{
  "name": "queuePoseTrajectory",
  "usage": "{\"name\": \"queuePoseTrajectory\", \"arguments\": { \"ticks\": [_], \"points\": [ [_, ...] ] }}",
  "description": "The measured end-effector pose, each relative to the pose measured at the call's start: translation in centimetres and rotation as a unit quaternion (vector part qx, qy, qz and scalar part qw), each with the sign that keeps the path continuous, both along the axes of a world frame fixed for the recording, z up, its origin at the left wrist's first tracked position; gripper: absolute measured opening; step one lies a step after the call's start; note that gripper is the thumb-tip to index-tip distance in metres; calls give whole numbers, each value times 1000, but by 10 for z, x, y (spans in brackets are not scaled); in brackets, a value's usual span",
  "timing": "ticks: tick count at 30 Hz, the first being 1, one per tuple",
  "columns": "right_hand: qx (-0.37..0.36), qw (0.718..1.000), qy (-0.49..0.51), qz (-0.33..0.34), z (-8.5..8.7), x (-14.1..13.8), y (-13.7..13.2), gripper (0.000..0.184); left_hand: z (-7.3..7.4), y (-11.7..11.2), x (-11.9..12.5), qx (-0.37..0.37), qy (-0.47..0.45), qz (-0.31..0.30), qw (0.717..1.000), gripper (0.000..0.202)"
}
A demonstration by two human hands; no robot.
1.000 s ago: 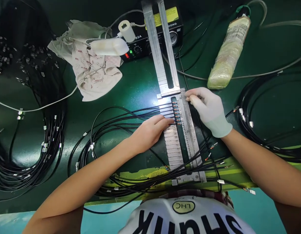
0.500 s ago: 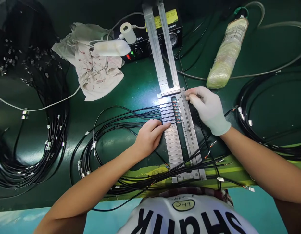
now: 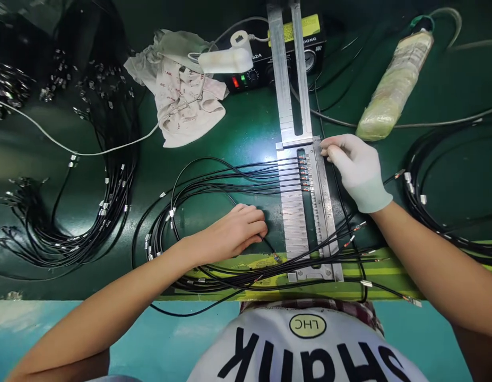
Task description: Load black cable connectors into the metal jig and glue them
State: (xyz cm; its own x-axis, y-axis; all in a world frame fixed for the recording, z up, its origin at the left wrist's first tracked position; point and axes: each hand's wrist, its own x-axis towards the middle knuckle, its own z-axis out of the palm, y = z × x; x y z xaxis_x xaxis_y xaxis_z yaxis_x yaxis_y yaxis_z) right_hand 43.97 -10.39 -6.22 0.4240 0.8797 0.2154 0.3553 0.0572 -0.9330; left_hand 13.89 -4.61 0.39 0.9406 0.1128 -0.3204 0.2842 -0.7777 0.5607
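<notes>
My bare left hand [image 3: 241, 228] is closed with its fingers curled round a black cable [image 3: 268, 245], left of the slotted metal jig [image 3: 295, 225]. The cable's connector end [image 3: 276, 258] sticks out past the fingers toward the jig. Several other black cables [image 3: 249, 178] lie side by side in the upper slots, their small connectors [image 3: 305, 172] in a row over the jig's opening. My right hand [image 3: 359, 170], in a white glove, has thumb and fingers pinched together at the top of the jig's right bar [image 3: 322, 175]. What it holds, if anything, is hidden.
Bundled cables [image 3: 225, 278] cross the jig's near end. Coiled cables lie at left [image 3: 94, 228] and right [image 3: 413, 180]. Behind stand a black control box [image 3: 253, 79], a white cloth [image 3: 190, 116], a white handpiece [image 3: 225, 61] and a plastic-wrapped tool [image 3: 397, 87].
My left hand has left the cables in the jig's slots, moved down and left, and closed on a loose cable. My right hand stays at the bar. The whole view has shifted.
</notes>
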Motion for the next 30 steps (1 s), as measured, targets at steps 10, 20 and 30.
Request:
{"name": "queuePoseTrajectory", "arguments": {
  "ticks": [10,20,30],
  "points": [
    [-11,1000,10,-7,-3,2,2,21,-37,15,45,58,-237,151,958,18],
    [-19,1000,3,-14,-1,2,6,22,-45,32,47,58,-178,42,982,38],
    [-26,1000,-2,-15,2,3,6,22,-38,35,53,46,-162,34,985,37]
  ]
}}
